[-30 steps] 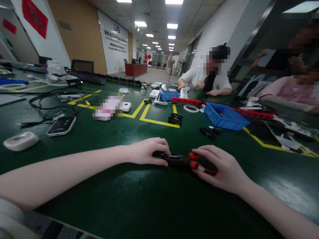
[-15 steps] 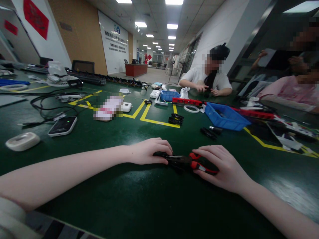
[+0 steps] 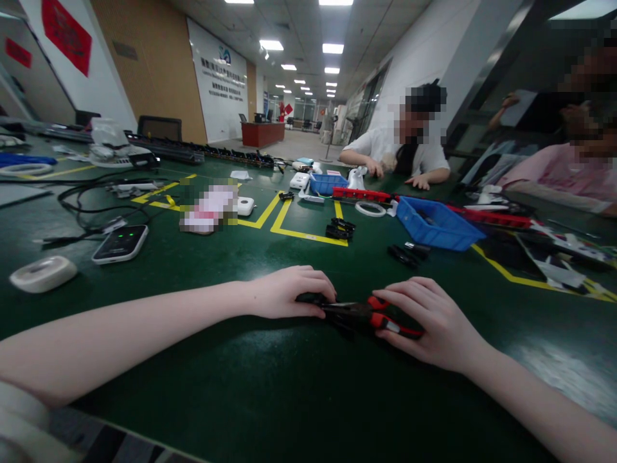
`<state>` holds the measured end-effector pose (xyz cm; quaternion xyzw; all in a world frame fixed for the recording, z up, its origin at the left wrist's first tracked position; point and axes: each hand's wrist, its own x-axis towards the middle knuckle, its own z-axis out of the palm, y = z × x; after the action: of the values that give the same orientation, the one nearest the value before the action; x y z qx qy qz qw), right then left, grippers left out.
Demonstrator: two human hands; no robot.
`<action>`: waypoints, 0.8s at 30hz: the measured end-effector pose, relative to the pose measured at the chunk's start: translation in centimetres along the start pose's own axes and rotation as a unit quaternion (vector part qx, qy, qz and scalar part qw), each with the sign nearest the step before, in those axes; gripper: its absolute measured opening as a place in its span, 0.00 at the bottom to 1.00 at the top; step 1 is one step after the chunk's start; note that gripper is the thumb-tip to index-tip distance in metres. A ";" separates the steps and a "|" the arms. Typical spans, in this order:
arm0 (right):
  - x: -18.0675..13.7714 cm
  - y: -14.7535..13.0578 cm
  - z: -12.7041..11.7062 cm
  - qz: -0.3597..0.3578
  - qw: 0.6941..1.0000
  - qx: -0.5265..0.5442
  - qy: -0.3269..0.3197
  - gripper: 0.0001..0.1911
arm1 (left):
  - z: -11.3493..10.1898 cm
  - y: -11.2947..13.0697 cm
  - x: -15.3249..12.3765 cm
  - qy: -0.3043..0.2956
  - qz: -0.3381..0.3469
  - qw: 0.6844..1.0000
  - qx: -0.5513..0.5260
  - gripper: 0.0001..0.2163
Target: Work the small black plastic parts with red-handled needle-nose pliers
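My right hand (image 3: 429, 321) is wrapped round the red and black handles of a pair of pliers (image 3: 379, 312). The pliers' dark jaws point left and reach to a small black part (image 3: 311, 298) pinched in my left hand (image 3: 294, 292). Whether the jaws grip the part cannot be made out, as my fingers and the dark colours hide the contact. Both hands rest low over the green table (image 3: 270, 392). More black parts (image 3: 409, 255) lie beyond my right hand, and others (image 3: 340, 229) lie by a yellow tape corner.
A blue bin (image 3: 436, 225) stands at the right, with a smaller blue bin (image 3: 328, 184) farther back. To the left are a phone (image 3: 211, 209), a device with green lights (image 3: 121, 244), a white roll (image 3: 43, 274) and black cables (image 3: 81, 199). A co-worker (image 3: 400, 154) sits across the table.
My hands and the pliers stay almost in place. Across the table, the co-worker's hands have moved apart and lowered to the tabletop.
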<state>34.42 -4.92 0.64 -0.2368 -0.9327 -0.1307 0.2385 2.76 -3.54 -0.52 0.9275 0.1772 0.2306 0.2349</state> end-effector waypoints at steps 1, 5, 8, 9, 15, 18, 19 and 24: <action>0.0 0.0 0.0 -0.001 1.000 -0.001 0.001 0.22 | 0.0 0.0 0.0 0.002 0.003 1.000 -0.002 0.09; -0.1 0.2 0.2 -0.007 1.000 -0.009 0.003 0.22 | 0.1 -0.1 0.0 0.008 0.003 1.000 0.001 0.08; -0.2 0.3 0.3 -0.008 1.000 -0.013 0.006 0.23 | 0.1 -0.1 0.1 0.002 0.004 1.000 0.010 0.09; -0.2 0.3 0.3 -0.006 1.000 -0.013 0.007 0.23 | 0.1 -0.1 0.1 0.001 0.004 1.000 0.012 0.09; -0.2 0.2 0.3 0.008 1.000 -0.011 0.007 0.25 | 0.1 -0.1 0.0 0.000 0.003 1.000 0.010 0.09; -0.2 0.1 0.3 0.006 1.000 -0.014 0.006 0.26 | 0.1 -0.1 0.0 0.001 0.001 1.000 0.011 0.09; -0.1 0.1 0.3 0.003 1.000 -0.017 0.007 0.25 | 0.1 -0.1 0.0 0.001 0.001 1.000 0.012 0.09; -0.1 0.1 0.1 -0.014 0.999 -0.033 0.016 0.24 | 0.1 -0.2 0.0 -0.006 0.005 1.000 0.023 0.09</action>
<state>34.52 -4.88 0.48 -0.2290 -0.9271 -0.1691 0.2437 2.77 -3.42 -0.68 0.9348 0.1767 0.2221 0.2137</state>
